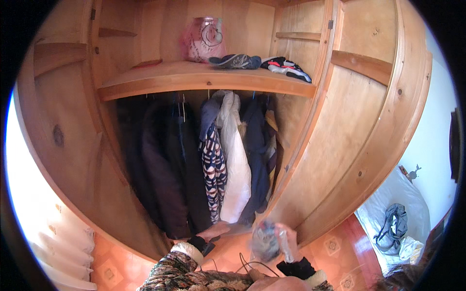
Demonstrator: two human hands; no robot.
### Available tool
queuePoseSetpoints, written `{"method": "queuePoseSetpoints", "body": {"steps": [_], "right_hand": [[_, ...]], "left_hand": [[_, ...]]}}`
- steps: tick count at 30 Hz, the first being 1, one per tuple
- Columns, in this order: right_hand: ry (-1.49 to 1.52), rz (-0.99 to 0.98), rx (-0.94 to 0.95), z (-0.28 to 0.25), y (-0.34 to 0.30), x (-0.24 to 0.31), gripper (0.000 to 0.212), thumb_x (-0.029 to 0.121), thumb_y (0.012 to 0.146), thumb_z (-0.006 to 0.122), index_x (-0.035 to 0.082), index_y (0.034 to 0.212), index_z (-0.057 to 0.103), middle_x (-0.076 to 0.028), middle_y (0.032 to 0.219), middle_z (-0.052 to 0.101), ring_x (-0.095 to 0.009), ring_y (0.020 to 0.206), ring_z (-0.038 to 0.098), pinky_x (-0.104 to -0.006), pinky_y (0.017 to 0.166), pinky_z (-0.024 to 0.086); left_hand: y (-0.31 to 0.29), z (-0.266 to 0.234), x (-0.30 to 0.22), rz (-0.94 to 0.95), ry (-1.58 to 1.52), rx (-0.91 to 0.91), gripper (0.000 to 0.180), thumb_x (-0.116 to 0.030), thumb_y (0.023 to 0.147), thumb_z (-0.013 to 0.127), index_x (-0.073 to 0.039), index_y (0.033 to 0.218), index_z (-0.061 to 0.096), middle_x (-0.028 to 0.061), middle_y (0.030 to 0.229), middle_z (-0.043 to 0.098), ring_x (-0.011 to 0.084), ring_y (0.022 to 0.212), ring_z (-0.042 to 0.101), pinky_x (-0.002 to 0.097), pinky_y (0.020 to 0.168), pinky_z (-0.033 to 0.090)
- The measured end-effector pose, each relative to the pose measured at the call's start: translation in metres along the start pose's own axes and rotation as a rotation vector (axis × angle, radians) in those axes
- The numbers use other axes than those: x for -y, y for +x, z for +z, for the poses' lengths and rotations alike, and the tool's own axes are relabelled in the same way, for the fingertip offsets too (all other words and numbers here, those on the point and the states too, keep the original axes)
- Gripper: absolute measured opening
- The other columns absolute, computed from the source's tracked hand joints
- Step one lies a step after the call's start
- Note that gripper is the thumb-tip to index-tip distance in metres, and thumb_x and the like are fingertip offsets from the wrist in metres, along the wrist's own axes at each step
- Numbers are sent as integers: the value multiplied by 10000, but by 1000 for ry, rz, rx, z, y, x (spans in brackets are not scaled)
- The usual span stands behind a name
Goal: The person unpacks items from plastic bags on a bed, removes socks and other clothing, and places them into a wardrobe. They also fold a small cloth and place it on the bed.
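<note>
In front of the open wardrobe, my right hand [292,238] is closed around a clear plastic bag [265,241] with something grey-blue inside, blurred by motion. My left hand [216,230] reaches toward the wardrobe's bottom, below the hanging clothes; its fingers are smeared and partly hidden near a greyish, see-through patch. Dark coats [162,174], a patterned garment [212,169], a white garment [235,169] and a navy garment [254,160] hang beneath the wooden shelf [204,82].
On the shelf sit a pink plastic bag [204,41], a dark cap [235,61] and folded black-and-white cloth [286,68]. Wooden doors [330,160] stand open on both sides. At right, a dark bag [392,228] lies on a bed [388,203]. A white curtain [46,213] hangs left.
</note>
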State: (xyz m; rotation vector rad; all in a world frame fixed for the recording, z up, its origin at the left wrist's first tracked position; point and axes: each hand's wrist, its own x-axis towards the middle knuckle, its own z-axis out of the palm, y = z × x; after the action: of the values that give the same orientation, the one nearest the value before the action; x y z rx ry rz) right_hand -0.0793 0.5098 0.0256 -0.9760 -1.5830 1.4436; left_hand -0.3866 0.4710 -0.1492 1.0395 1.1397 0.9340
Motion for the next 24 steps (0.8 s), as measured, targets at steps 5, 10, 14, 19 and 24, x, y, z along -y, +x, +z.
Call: {"method": "queuePoseSetpoints", "body": {"steps": [5, 10, 14, 19, 24], "right_hand": [[35, -378, -229, -5, 29, 45, 256, 135, 987, 484, -36, 1157, 570, -66, 1004, 614, -133, 918, 558, -290, 816, 465], [244, -434, -200, -6, 34, 59, 350, 239, 1013, 440, -53, 1181, 535, -91, 1010, 602, -151, 933, 541, -291, 851, 432], [169, -411, -131, -18, 13, 70, 398, 283, 1004, 435, -45, 1220, 495, -95, 1085, 577, -162, 997, 521, -301, 888, 410], [115, -330, -5, -34, -28, 71, 656, 320, 944, 494, -32, 1449, 268, -159, 1342, 450, -233, 1226, 439, -332, 1053, 308], [235, -195, 224, -40, -56, 61, 737, 292, 886, 638, -56, 1420, 267, -124, 1328, 467, -206, 1223, 436, -336, 1065, 297]], "left_hand": [[-11, 27, -52, 165, -374, 246, 726, -583, 970, 343, -109, 1502, 204, 87, 1498, 332, 224, 1345, 371, 471, 1059, 353], [-33, 68, -100, 253, -755, 101, 853, -693, 895, 302, -113, 1508, 176, 76, 1518, 312, 247, 1359, 357, 475, 1123, 278], [-65, 90, -117, 348, -688, 38, 763, -447, 888, 619, -55, 1450, 285, 88, 1415, 439, 243, 1293, 438, 445, 1093, 344], [-105, 109, -116, 417, -789, -130, 574, -204, 872, 686, -14, 1340, 415, 115, 1253, 554, 230, 1136, 553, 390, 1013, 443], [-135, 98, -121, 401, -719, -185, 540, -171, 847, 716, -31, 1306, 469, 101, 1200, 598, 212, 1083, 592, 379, 954, 493]]}}
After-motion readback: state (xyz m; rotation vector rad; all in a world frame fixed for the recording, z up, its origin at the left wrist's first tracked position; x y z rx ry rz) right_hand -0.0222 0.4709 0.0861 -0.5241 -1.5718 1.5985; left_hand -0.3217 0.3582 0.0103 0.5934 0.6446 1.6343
